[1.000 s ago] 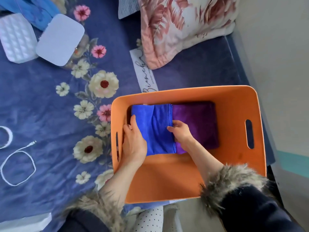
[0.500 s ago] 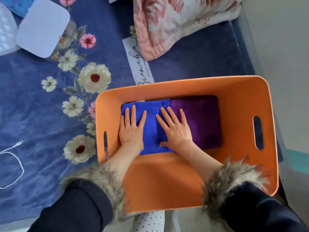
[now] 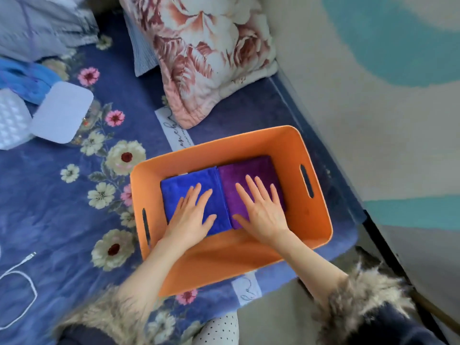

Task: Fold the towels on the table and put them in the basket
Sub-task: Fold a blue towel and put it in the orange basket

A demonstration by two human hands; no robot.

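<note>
My left hand (image 3: 190, 215) lay flat, fingers spread, on the folded royal-blue microfibre towel (image 3: 191, 181); my right hand (image 3: 261, 210) pressed flat, fingers apart, on the folded deep-purple plush towel (image 3: 249, 168) just right of it. Both sat in the far half of the orange rectangular plastic basket (image 3: 224, 260), edges touching. The risk, I judged: dragging my palms back could ruck the top layers and spoil the folds, so a straight lift looked safer.
</note>
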